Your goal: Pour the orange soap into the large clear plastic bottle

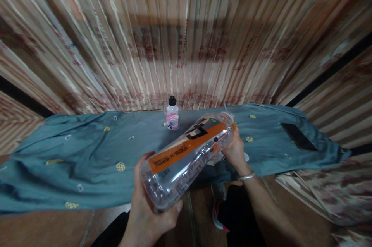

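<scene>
A large clear plastic bottle (188,150) with an orange and grey label is held up at a slant over the cloth-covered table, its neck end to the upper right. My left hand (154,200) wraps round its base. Near the neck, my right hand (236,148) grips the other end, its fingers partly hidden behind the bottle. Something pale and crumpled (215,158) shows just under the bottle by my right hand; I cannot make out what it is. Behind the large bottle, a small clear bottle (172,115) with a black cap and pink label stands upright.
A wrinkled blue-green cloth (95,142) with yellow motifs covers the narrow table. A dark phone (298,136) lies at the right. Patterned curtains (186,45) hang behind and at the sides, with dark bars. Below, a shoe (217,208) rests on the tiled floor.
</scene>
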Motion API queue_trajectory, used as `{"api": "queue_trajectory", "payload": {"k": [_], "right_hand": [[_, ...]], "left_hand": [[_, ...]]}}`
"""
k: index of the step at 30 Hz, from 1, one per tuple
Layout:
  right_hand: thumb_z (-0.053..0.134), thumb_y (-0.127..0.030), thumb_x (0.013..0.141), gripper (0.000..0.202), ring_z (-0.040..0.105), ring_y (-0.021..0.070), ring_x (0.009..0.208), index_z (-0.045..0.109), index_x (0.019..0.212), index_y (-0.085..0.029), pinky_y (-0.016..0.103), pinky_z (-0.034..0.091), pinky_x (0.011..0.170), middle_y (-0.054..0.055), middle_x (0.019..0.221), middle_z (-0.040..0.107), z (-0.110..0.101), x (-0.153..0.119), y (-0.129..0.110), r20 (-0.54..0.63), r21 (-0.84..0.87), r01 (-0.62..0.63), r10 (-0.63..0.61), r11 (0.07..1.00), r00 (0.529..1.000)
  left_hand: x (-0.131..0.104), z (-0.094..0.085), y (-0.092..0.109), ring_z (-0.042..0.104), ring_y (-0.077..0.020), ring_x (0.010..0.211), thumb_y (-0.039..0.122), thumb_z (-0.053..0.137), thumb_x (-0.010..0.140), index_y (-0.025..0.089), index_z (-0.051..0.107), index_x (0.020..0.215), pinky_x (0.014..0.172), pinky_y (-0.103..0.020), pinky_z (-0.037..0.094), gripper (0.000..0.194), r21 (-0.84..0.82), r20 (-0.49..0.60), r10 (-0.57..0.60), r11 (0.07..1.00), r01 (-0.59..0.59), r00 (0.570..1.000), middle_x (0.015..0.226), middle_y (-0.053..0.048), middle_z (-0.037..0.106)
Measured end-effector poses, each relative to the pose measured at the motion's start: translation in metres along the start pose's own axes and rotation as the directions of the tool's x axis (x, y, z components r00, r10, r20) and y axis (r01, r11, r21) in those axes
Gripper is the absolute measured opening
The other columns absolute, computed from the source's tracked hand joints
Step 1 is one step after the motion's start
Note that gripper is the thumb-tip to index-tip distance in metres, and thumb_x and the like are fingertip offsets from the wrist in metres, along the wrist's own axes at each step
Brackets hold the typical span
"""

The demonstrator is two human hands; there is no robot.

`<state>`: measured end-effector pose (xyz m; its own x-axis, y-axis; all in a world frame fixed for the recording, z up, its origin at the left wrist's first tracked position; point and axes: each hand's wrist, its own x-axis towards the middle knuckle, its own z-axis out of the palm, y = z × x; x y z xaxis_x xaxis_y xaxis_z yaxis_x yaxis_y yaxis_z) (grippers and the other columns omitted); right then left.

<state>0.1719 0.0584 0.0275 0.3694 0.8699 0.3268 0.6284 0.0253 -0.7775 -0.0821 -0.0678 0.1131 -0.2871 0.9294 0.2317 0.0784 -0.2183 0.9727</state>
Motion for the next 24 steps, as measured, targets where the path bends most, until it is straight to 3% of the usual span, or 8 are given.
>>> {"api": "queue_trajectory", "payload": {"k": [13,15,18,21,23,24], "right_hand": [[0.075,-0.053,0.073,0.093,0.076,0.036,0.109,0.045,0.15,-0.013,0.048,0.062,0.094,0.019,0.126,0.075,0.003,0.001,0.005,-0.02,0.015,0.069,-0.069,0.998,0.997],[0.075,-0.052,0.072,0.091,0.076,0.0353,0.107,0.046,0.15,-0.014,0.047,0.063,0.092,0.018,0.126,0.075,0.003,0.001,0.004,-0.023,0.021,0.07,-0.069,0.997,0.997],[0.075,-0.051,0.072,0.09,0.077,0.0359,0.106,0.046,0.148,-0.014,0.047,0.063,0.092,0.018,0.124,0.076,0.002,0.001,0.003,-0.017,0.021,0.049,-0.048,0.999,0.999],[0.075,-0.051,0.071,0.091,0.076,0.0365,0.106,0.046,0.149,-0.012,0.049,0.063,0.093,0.02,0.125,0.075,0.002,0.001,0.003,-0.013,0.008,0.035,-0.035,0.999,0.999],[0.075,-0.052,0.071,0.091,0.076,0.0359,0.109,0.047,0.148,-0.012,0.048,0.063,0.094,0.02,0.128,0.074,0.002,0.001,0.003,-0.02,0.008,0.057,-0.056,0.998,0.998],[0.075,-0.052,0.071,0.091,0.076,0.0356,0.109,0.047,0.148,-0.012,0.048,0.062,0.094,0.02,0.129,0.074,0.002,0.001,0.003,-0.024,0.014,0.07,-0.069,0.997,0.997]], "left_hand": [[0.003,-0.007,-0.004,0.074,-0.0293,0.104,0.036,0.081,0.067,0.019,0.049,0.137,0.086,-0.04,0.064,0.079,0.014,0.004,-0.019,1.0,0.019,1.0,0.117,-0.011,0.067],[0.007,-0.013,-0.009,0.075,-0.0283,0.102,0.035,0.081,0.069,0.019,0.048,0.137,0.085,-0.039,0.065,0.078,0.023,0.045,0.027,0.999,-0.028,0.999,0.117,-0.01,0.068],[0.013,-0.022,-0.017,0.077,-0.027,0.098,0.027,0.085,0.065,0.021,0.045,0.136,0.082,-0.037,0.065,0.081,0.06,0.2,0.13,0.988,-0.145,0.971,0.114,-0.009,0.069],[0.015,-0.025,-0.02,0.076,-0.0275,0.1,0.028,0.084,0.069,0.021,0.044,0.137,0.083,-0.038,0.065,0.08,0.057,0.192,0.118,0.99,-0.132,0.974,0.115,-0.009,0.07],[0.015,-0.024,-0.019,0.076,-0.028,0.101,0.033,0.083,0.07,0.021,0.045,0.139,0.084,-0.039,0.065,0.079,0.052,0.1,0.115,0.991,-0.121,0.988,0.116,-0.01,0.069],[0.015,-0.023,-0.017,0.075,-0.0283,0.101,0.031,0.085,0.066,0.021,0.047,0.136,0.083,-0.039,0.065,0.08,0.062,0.113,0.12,0.99,-0.127,0.986,0.115,-0.009,0.069]]}}
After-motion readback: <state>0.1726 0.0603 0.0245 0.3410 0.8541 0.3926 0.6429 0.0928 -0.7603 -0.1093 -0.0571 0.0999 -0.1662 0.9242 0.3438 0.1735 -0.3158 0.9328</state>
